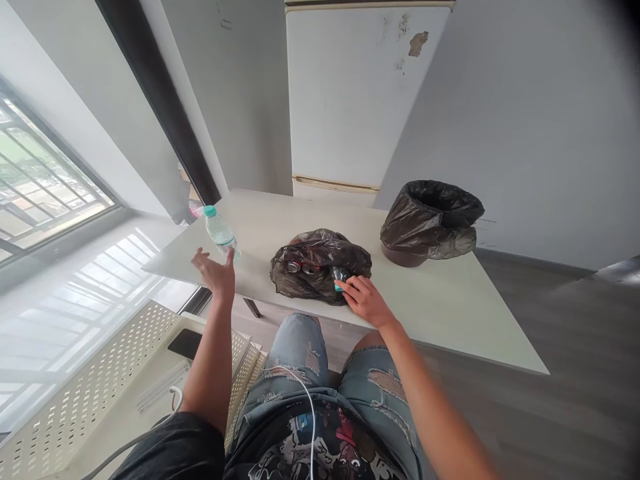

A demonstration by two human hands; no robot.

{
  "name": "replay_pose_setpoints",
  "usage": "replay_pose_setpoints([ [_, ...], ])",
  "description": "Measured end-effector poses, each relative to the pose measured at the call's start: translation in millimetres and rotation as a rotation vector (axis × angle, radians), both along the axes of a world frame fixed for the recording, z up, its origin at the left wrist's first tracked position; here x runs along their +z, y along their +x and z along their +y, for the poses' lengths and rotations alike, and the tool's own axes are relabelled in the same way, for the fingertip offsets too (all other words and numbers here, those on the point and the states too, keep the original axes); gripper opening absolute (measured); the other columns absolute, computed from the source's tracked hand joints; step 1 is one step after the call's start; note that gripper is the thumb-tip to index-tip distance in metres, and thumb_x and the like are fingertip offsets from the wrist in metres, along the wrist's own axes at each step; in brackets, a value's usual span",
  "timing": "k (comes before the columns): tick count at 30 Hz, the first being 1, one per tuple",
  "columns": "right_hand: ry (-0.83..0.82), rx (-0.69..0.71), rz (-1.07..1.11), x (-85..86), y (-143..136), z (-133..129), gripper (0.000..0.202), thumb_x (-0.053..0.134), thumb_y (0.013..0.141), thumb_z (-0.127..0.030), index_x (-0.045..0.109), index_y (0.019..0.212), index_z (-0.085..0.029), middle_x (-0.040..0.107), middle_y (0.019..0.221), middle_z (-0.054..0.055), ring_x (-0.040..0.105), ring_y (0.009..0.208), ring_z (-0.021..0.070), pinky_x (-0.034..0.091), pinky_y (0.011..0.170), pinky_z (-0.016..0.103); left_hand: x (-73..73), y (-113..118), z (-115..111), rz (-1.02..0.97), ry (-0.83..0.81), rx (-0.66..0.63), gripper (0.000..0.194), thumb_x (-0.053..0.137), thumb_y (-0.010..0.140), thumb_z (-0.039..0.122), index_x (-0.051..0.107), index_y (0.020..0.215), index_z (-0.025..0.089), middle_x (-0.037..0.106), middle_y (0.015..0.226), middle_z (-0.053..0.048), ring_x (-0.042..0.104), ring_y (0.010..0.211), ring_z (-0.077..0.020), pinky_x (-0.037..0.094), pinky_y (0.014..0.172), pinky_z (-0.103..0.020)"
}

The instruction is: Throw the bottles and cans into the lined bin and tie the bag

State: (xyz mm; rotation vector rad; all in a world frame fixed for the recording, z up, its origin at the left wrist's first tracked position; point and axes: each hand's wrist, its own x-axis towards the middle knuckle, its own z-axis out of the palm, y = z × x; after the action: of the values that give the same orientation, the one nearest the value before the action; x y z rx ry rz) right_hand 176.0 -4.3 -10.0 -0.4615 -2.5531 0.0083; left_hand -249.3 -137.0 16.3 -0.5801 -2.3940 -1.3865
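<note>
My left hand is open at the table's left side, its fingers spread just in front of a clear plastic bottle with a teal cap. I cannot tell whether the thumb touches that bottle. Closed at its fingertips, my right hand grips the teal-capped end of another plastic bottle. Most of this second bottle is hidden in a dark plastic bag lying near the front edge of the table. Inside the bag's opening, red-rimmed can ends show.
A bin lined with a black bag stands at the table's back right. Behind is a white fridge. A dark phone lies on a cream perforated surface at lower left. A white cable crosses my lap.
</note>
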Motion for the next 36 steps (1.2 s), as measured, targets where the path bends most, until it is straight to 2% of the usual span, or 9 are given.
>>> replay_pose_setpoints([
  [2, 0.006, -0.016, -0.017, -0.2, -1.9, 0.6, 0.041, 0.05, 0.107, -0.016, 0.06, 0.145, -0.024, 0.066, 0.105, 0.009, 0.059, 0.091, 0.0256, 0.05, 0.083, 0.041, 1.8, 27.0, -4.4, 0.084, 0.057, -0.053, 0.05, 0.069, 0.095, 0.039, 0.054, 0.137, 0.016, 0.064, 0.128, -0.017, 0.069, 0.108, -0.0285, 0.057, 0.099, -0.048],
  [5, 0.006, -0.044, -0.014, 0.6, -3.8, 1.3, 0.038, 0.049, 0.105, -0.012, 0.064, 0.139, -0.024, 0.066, 0.103, 0.009, 0.058, 0.091, 0.0255, 0.049, 0.082, 0.04, -0.1, 78.2, 2.4, 0.081, -0.013, -0.502, 0.033, 0.057, 0.102, 0.042, 0.062, 0.128, 0.022, 0.069, 0.117, -0.011, 0.07, 0.1, -0.024, 0.06, 0.093, -0.043],
  [9, 0.003, -0.051, 0.071, 3.1, -2.3, 1.1, 0.033, 0.05, 0.102, -0.009, 0.066, 0.128, -0.023, 0.066, 0.105, 0.01, 0.06, 0.091, 0.0246, 0.052, 0.084, 0.041, -9.5, 144.5, 31.3, 0.109, -0.163, -0.916, 0.046, 0.061, 0.101, 0.047, 0.061, 0.143, 0.029, 0.057, 0.148, -0.013, 0.053, 0.144, -0.0318, 0.049, 0.117, -0.05],
  [15, -0.111, -0.073, 0.539, 16.5, 11.4, -14.3, 0.028, 0.068, 0.097, -0.023, 0.061, 0.124, -0.025, 0.062, 0.118, 0.013, 0.064, 0.108, 0.0268, 0.058, 0.087, 0.043, -20.9, 187.8, 72.6, 0.117, -0.219, -1.006, 0.047, 0.062, 0.1, 0.041, 0.062, 0.145, 0.028, 0.041, 0.163, -0.014, 0.042, 0.154, -0.0355, 0.042, 0.124, -0.054],
  [19, -0.175, -0.194, 0.888, 48.8, 27.1, -37.1, 0.033, 0.071, 0.093, -0.028, 0.06, 0.124, -0.023, 0.065, 0.121, 0.014, 0.065, 0.11, 0.029, 0.058, 0.086, 0.047, -17.8, 194.3, 79.5, 0.134, -0.233, -1.055, 0.042, 0.064, 0.099, 0.036, 0.066, 0.139, 0.026, 0.043, 0.163, -0.014, 0.045, 0.151, -0.0355, 0.045, 0.122, -0.055],
  [24, -0.023, -0.362, 1.273, 102.4, 37.0, -69.2, 0.03, 0.068, 0.093, -0.041, 0.06, 0.116, -0.022, 0.065, 0.103, 0.01, 0.066, 0.103, 0.0308, 0.054, 0.093, 0.057, 28.2, 209.4, 44.6, 0.127, 0.014, -0.969, 0.028, 0.051, 0.106, 0.036, 0.072, 0.12, 0.026, 0.062, 0.144, -0.013, 0.058, 0.137, -0.0306, 0.049, 0.117, -0.054],
  [27, -0.166, -0.338, 1.229, 116.3, 24.9, -90.0, 0.029, 0.066, 0.095, -0.04, 0.059, 0.117, -0.022, 0.064, 0.105, 0.01, 0.065, 0.102, 0.029, 0.054, 0.092, 0.052, 62.8, 226.3, 7.8, 0.128, 0.054, -1.284, 0.041, 0.054, 0.106, 0.047, 0.061, 0.141, 0.027, 0.064, 0.146, -0.012, 0.059, 0.138, -0.0286, 0.05, 0.118, -0.049],
  [30, -0.388, -0.276, 1.017, 107.8, 4.7, -104.8, 0.028, 0.06, 0.1, -0.039, 0.054, 0.122, -0.024, 0.062, 0.112, 0.013, 0.064, 0.102, 0.0284, 0.057, 0.085, 0.047, 74.4, 239.4, -16.6, 0.176, -0.172, -1.496, 0.073, 0.074, 0.092, 0.057, 0.05, 0.154, 0.029, 0.066, 0.145, -0.012, 0.063, 0.133, -0.0324, 0.055, 0.112, -0.049],
  [36, -0.361, -0.213, 0.711, 49.1, 15.1, -75.4, 0.032, 0.051, 0.103, -0.041, 0.055, 0.131, -0.024, 0.061, 0.123, 0.018, 0.065, 0.097, 0.0294, 0.058, 0.082, 0.049, 55.6, 190.2, 9.2, 0.092, -0.133, -1.044, 0.063, 0.08, 0.086, 0.055, 0.059, 0.14, 0.03, 0.076, 0.124, -0.01, 0.073, 0.115, -0.0322, 0.06, 0.099, -0.048],
])
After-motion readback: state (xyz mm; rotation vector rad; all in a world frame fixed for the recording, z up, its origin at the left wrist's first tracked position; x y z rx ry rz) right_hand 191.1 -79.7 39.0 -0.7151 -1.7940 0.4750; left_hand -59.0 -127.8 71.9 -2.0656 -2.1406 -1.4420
